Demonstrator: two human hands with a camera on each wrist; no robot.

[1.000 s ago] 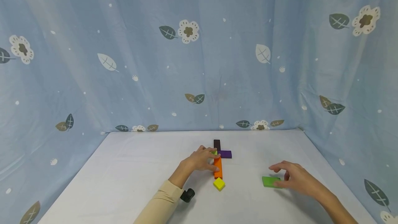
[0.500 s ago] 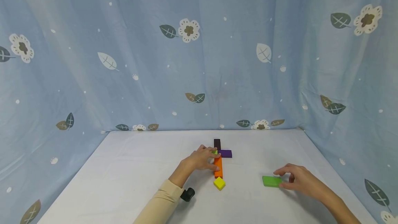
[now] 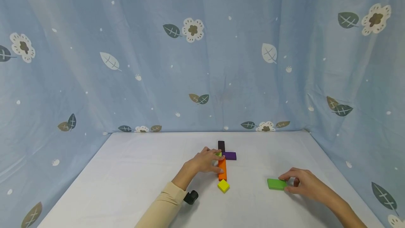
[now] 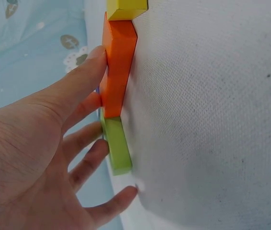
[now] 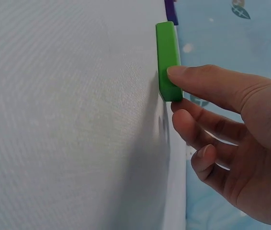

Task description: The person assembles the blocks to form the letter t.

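Note:
My left hand (image 3: pixel 204 161) rests with spread fingers on a row of blocks. Its thumb and a finger touch the long orange block (image 4: pixel 118 67), and other fingertips lie on the lime green block (image 4: pixel 117 146). A yellow block (image 3: pixel 223 186) sits at the near end of the orange one. Beyond the left fingertips are a purple block (image 3: pixel 230 156) and a dark block (image 3: pixel 221 146). Off to the right, my right hand (image 3: pixel 302 183) pinches the right end of a flat green block (image 5: pixel 167 60) between thumb and index finger, its other fingers curled below.
A white cloth-covered table (image 3: pixel 142 175) lies under everything. Behind and at the sides hangs a blue curtain (image 3: pixel 152 62) with leaves and flowers. A black device (image 3: pixel 191 197) shows beside the left sleeve.
The right hand has shifted slightly right, its thumb and index finger coming to the green block's right end. The left hand and the blocks under it stay put.

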